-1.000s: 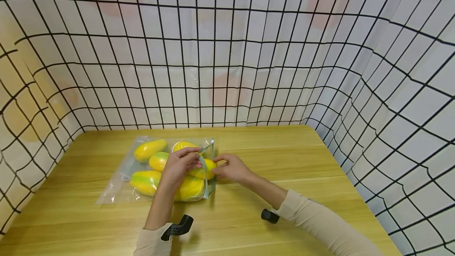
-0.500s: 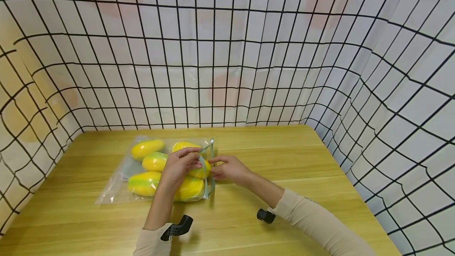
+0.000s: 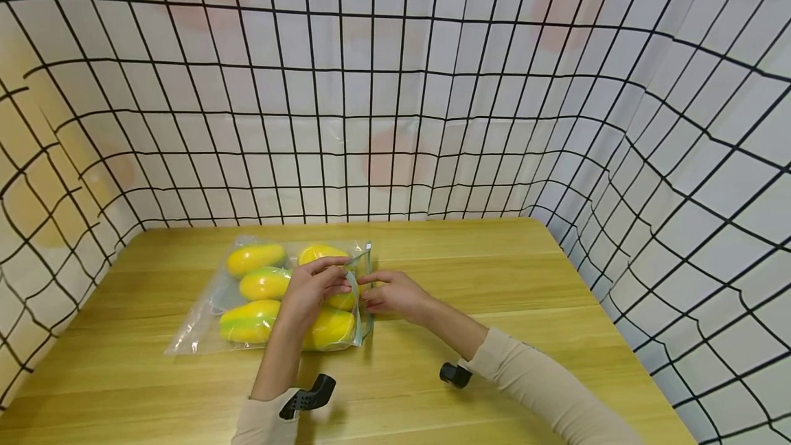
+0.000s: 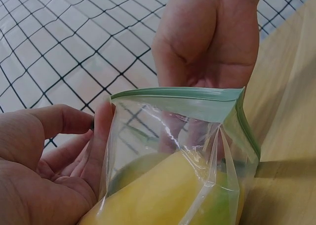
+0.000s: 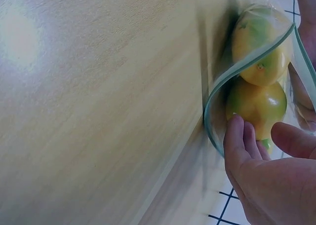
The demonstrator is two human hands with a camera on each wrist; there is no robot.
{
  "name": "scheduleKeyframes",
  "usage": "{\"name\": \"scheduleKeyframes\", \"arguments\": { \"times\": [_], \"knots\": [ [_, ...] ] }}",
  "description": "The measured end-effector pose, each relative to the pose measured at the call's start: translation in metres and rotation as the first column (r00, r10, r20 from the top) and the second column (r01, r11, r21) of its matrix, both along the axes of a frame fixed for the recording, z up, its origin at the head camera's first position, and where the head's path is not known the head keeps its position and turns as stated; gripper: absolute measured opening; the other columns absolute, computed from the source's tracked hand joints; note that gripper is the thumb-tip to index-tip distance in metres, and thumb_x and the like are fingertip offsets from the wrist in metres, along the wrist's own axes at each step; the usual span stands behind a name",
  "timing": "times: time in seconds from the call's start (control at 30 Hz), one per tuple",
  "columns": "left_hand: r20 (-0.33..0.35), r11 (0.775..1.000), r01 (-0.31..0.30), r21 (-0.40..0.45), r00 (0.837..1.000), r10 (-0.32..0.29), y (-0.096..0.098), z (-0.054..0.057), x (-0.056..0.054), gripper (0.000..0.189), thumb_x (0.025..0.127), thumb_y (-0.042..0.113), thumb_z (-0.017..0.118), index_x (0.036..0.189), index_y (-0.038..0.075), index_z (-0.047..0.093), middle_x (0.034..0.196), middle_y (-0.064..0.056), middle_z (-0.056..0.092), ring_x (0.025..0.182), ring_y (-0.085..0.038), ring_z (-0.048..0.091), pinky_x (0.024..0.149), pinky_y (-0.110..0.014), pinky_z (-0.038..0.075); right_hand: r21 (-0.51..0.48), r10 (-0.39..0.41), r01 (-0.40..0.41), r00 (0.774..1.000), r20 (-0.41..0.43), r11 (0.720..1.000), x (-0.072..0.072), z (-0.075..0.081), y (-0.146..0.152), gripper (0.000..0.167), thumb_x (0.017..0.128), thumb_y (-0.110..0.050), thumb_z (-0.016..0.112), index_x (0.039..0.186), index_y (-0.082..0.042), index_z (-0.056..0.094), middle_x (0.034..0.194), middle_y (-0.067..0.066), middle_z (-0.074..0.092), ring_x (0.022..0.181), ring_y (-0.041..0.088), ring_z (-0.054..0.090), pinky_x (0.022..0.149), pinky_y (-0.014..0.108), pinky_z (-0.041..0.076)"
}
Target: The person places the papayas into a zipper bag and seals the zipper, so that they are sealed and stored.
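Observation:
A clear zip bag (image 3: pixel 200 332) with a green zip rim (image 4: pixel 177 93) lies on the table, its mouth facing right. Several oblong yellow-green fruits (image 3: pixel 250 321), which look like papayas, fill it. My left hand (image 3: pixel 309 290) lies over the bag and pinches the upper side of its mouth between thumb and fingers. At the mouth, my right hand (image 3: pixel 398 295) reaches in, fingers extended and thumb apart. In the right wrist view its fingertips are right at the near end of a papaya (image 5: pixel 256 106), with another papaya (image 5: pixel 259 42) beside it.
The wooden table (image 3: pixel 494 280) runs back to white walls covered by black grid netting (image 3: pixel 402 136) at the back and sides. A black wrist camera mount (image 3: pixel 456 375) hangs below the right sleeve, and another mount (image 3: pixel 309 397) sits on the left wrist.
My right hand has moved left, and the papaya at the mouth has slid deeper into the bag. Papayas on the bag's left side have shifted slightly left. The left hand stays put.

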State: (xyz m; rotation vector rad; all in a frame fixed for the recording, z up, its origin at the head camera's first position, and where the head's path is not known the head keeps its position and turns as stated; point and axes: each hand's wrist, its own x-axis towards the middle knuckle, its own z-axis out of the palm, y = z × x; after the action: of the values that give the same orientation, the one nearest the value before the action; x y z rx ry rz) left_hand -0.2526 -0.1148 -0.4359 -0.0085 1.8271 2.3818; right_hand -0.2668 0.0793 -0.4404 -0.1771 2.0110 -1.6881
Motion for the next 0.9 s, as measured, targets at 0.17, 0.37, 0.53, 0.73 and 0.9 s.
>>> {"name": "scheduleKeyframes", "arguments": {
  "times": [0.17, 0.37, 0.53, 0.73, 0.9],
  "knots": [
    [-0.001, 1.0, -0.001, 0.004, 1.0, 0.001, 0.0005, 0.0005, -0.0005, 0.032, 0.1, 0.001, 0.057, 0.128, -0.015, 0.06, 0.086, -0.006, 0.066, 0.068, -0.013, 0.069, 0.071, -0.024, 0.063, -0.014, -0.005, 0.005, 1.0, 0.008, 1.0, -0.0011, -0.0017, -0.0018, 0.042, 0.096, -0.003, 0.061, 0.138, 0.004, 0.058, 0.112, 0.021, 0.072, 0.098, 0.023, 0.071, 0.098, 0.044, 0.059],
    [-0.003, 1.0, -0.003, 0.0, 1.0, 0.003, 0.0011, 0.0015, 0.0001, 0.033, 0.1, 0.001, 0.057, 0.129, -0.015, 0.059, 0.086, -0.006, 0.066, 0.068, -0.013, 0.069, 0.071, -0.024, 0.063, -0.027, -0.015, 0.015, 1.0, 0.017, 1.0, -0.0013, -0.0024, -0.0033, 0.044, 0.095, -0.001, 0.06, 0.139, 0.005, 0.057, 0.109, 0.021, 0.073, 0.096, 0.022, 0.071, 0.099, 0.044, 0.058],
    [0.002, 1.0, -0.003, 0.005, 1.0, 0.003, 0.0006, 0.0009, 0.0003, 0.033, 0.1, 0.002, 0.058, 0.129, -0.014, 0.06, 0.086, -0.006, 0.066, 0.068, -0.013, 0.069, 0.071, -0.024, 0.063, -0.038, -0.013, 0.014, 1.0, 0.024, 0.999, -0.0006, -0.0033, -0.0047, 0.046, 0.094, -0.001, 0.06, 0.139, 0.006, 0.055, 0.11, 0.023, 0.072, 0.097, 0.024, 0.071, 0.1, 0.044, 0.058],
    [-0.001, 1.0, -0.001, 0.011, 1.0, 0.001, -0.0001, 0.0002, 0.0008, 0.033, 0.1, 0.002, 0.058, 0.129, -0.014, 0.06, 0.087, -0.006, 0.067, 0.068, -0.014, 0.069, 0.071, -0.024, 0.063, -0.056, -0.004, 0.006, 0.999, 0.034, 0.998, -0.0012, -0.0048, -0.007, 0.048, 0.094, -0.001, 0.059, 0.141, 0.006, 0.053, 0.115, 0.025, 0.07, 0.103, 0.027, 0.071, 0.102, 0.047, 0.056],
    [-0.002, 1.0, -0.011, 0.013, 1.0, 0.011, 0.0019, -0.0007, -0.0003, 0.031, 0.1, 0.001, 0.058, 0.127, -0.013, 0.062, 0.086, -0.007, 0.067, 0.068, -0.014, 0.07, 0.07, -0.025, 0.063, -0.071, 0.004, -0.001, 0.999, 0.034, 0.997, -0.0006, -0.0037, -0.0065, 0.049, 0.093, -0.001, 0.058, 0.142, 0.007, 0.052, 0.115, 0.025, 0.07, 0.103, 0.028, 0.071, 0.102, 0.048, 0.056]
  ]
}}
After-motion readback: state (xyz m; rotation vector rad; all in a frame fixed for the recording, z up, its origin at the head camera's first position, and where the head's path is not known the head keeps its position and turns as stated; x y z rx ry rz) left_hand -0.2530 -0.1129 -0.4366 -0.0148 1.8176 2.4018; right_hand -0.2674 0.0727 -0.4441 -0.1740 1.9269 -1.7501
